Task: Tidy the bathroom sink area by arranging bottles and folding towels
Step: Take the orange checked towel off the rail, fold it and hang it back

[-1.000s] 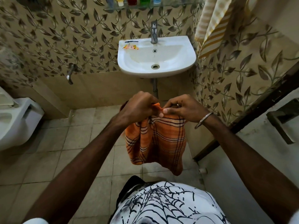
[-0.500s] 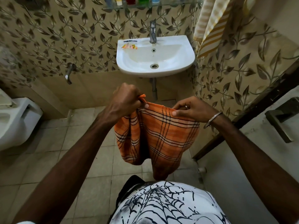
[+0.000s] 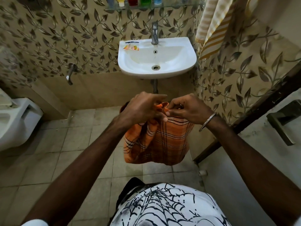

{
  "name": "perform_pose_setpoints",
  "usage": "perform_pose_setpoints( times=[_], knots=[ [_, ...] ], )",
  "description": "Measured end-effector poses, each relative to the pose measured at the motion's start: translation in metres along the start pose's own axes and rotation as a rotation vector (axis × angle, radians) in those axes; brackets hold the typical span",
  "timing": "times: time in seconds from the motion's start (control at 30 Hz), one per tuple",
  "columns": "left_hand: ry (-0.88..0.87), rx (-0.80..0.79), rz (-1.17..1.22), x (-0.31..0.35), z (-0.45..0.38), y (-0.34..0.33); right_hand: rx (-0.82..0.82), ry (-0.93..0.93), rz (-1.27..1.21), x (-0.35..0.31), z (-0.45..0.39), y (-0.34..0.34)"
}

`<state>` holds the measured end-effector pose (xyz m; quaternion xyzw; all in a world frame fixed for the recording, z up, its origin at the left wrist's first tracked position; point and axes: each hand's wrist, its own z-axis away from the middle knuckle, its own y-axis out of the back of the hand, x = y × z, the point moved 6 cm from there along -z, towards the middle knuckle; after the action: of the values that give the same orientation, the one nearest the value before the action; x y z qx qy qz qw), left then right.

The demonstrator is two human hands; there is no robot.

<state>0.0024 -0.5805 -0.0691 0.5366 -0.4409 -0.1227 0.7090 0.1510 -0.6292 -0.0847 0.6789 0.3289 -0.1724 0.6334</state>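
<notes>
A: Where's the orange towel (image 3: 161,141)?

B: At the center of the frame, hanging from 2 hands held close together. The left hand (image 3: 143,106) is pressed shut on its bunched top corner; the right hand (image 3: 187,110) pinches the same top edge just beside it.

A: Which way does it lie from each grip?

B: Straight down, long axis vertical, already doubled, equally near both hands. Likely another fold comes next.

A: Farther up?

B: The white sink (image 3: 127,69), well apart, and bottles (image 3: 135,0) on the glass shelf (image 3: 171,4) at the top edge.
</notes>
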Motion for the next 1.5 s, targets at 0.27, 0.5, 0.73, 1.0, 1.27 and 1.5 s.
perform_pose_setpoints(
  times=[0.27,0.5,0.73,1.0,1.27,1.5],
  knots=[
    [-0.109,-0.012,0.157,0.005,-0.011,-0.011,-0.031,0.013,-0.043,0.0,0.007,0.005],
    [-0.095,0.076,-0.026,0.003,-0.016,-0.007,-0.08,-0.148,-0.124,0.022,0.013,0.001],
    [-0.104,0.095,-0.062,-0.008,-0.014,0.005,-0.257,-0.271,0.005,0.036,0.02,0.002],
    [-0.103,0.063,-0.086,-0.008,-0.007,0.002,-0.128,-0.223,0.485,0.029,0.009,0.005],
    [-0.038,0.075,-0.076,-0.024,-0.002,0.008,0.067,-0.224,0.251,0.036,0.011,0.018],
    [-0.023,0.113,-0.039,-0.034,-0.002,0.017,-0.033,-0.093,0.253,0.029,0.019,0.018]
  ],
)
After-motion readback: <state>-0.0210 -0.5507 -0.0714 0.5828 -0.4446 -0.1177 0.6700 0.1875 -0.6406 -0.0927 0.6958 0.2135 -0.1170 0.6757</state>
